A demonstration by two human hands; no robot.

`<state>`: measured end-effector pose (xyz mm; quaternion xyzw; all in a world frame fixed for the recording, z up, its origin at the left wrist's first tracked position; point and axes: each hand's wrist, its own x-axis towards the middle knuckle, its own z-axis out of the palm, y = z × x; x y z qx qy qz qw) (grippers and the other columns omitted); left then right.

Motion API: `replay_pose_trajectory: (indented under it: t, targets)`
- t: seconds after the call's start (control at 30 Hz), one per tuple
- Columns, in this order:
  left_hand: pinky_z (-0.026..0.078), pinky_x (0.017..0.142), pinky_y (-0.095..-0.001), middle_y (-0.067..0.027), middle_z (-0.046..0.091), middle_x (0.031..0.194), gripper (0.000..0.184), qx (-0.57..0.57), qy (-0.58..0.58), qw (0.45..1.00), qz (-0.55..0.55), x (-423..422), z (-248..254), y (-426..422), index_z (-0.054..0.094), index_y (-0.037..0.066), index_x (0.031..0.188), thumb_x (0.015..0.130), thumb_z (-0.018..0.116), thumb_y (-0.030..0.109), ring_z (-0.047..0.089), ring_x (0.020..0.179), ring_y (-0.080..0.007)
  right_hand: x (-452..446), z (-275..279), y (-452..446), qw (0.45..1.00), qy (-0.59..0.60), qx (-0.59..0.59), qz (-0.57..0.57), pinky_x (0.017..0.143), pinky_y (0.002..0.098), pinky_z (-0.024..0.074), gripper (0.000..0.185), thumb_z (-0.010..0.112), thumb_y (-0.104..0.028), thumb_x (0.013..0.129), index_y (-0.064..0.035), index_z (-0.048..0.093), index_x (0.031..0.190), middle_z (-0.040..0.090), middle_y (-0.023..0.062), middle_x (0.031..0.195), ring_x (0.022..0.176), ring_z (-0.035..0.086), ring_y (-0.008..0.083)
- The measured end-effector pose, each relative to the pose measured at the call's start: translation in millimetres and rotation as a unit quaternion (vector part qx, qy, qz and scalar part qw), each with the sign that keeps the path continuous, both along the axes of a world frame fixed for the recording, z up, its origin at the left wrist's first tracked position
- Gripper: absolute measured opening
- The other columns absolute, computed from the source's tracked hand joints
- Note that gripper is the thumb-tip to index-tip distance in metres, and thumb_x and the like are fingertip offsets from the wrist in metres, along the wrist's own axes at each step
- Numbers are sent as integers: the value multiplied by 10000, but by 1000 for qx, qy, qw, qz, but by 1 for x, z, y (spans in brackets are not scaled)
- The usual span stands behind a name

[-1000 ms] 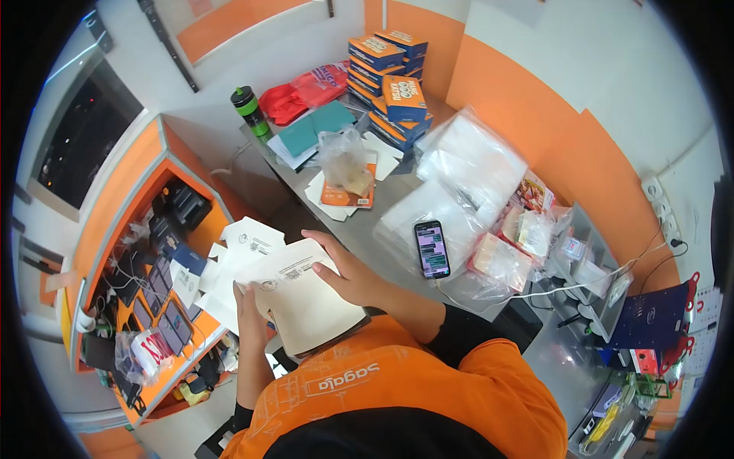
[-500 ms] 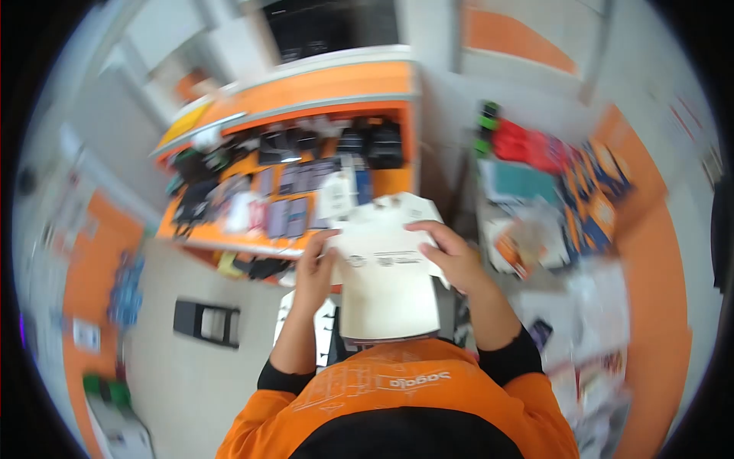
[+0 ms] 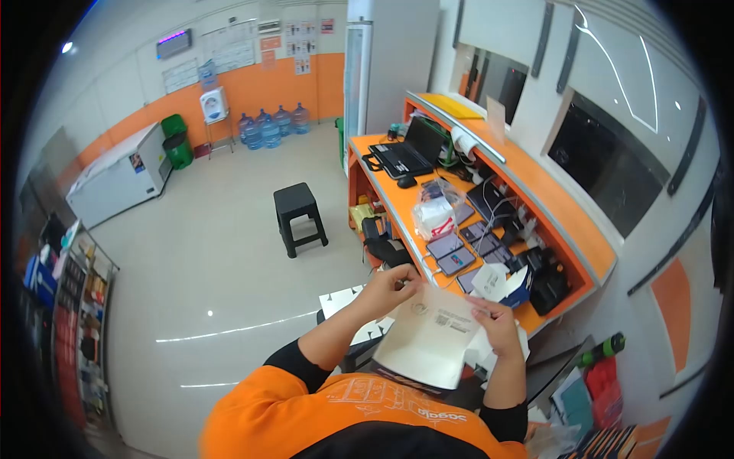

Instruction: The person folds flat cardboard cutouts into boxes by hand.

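Observation:
In front of my chest is a partly folded cardboard box (image 3: 424, 344), its pale inner side facing up with small dark print near the far edge. My left hand (image 3: 390, 292) is closed at the box's far left corner, thumb and fingers pinched together. At the far right side, my right hand (image 3: 497, 325) grips the edge between thumb and fingers. White flaps of the box stick out beyond the right hand. Under my left forearm lie white sheets with dark notches (image 3: 344, 301), partly hidden by the arm and the box.
An orange counter (image 3: 394, 195) carries a laptop (image 3: 413, 149), several phones (image 3: 451, 255), cables, a plastic bag (image 3: 437, 214) and a small open blue-and-white box (image 3: 508, 284). A black stool (image 3: 296, 203) stands on the floor. A wire rack (image 3: 73, 306) is at the left.
My view has swung left, bringing the stool, freezer and water bottles into sight. The box is now slanted in view, and my left hand has shifted to its far corner.

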<state>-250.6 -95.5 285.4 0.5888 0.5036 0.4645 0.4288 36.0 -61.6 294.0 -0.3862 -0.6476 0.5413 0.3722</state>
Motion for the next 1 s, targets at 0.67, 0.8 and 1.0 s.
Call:
replay_pose_trajectory:
  t: [0.67, 0.8, 1.0]
  targets:
    - [574, 787, -326, -77, 742, 1016, 256, 184, 151, 963, 126, -103, -33, -140, 755, 136, 1065, 832, 702, 44, 719, 908, -228, -155, -7, -40, 971, -106, -8, 216, 842, 241, 475, 326, 547, -209, 990, 25, 711, 1148, 722, 81, 1015, 934, 629, 108]
    - [562, 758, -356, -73, 742, 944, 224, 231, 180, 935, 201, -116, -32, -190, 743, 145, 1024, 849, 662, 33, 706, 849, -275, -184, -30, -37, 946, -126, 42, 297, 919, 300, 469, 315, 628, -205, 956, 33, 689, 1154, 702, 117, 1074, 1019, 621, 164]
    - [552, 763, -323, -89, 742, 937, 63, 179, 79, 935, 297, -119, -19, -269, 633, 39, 943, 901, 658, 78, 720, 873, -246, -228, -29, -67, 900, -140, 114, 398, 909, 310, 471, 294, 607, -180, 983, 71, 673, 1121, 699, 106, 1071, 1006, 622, 188]
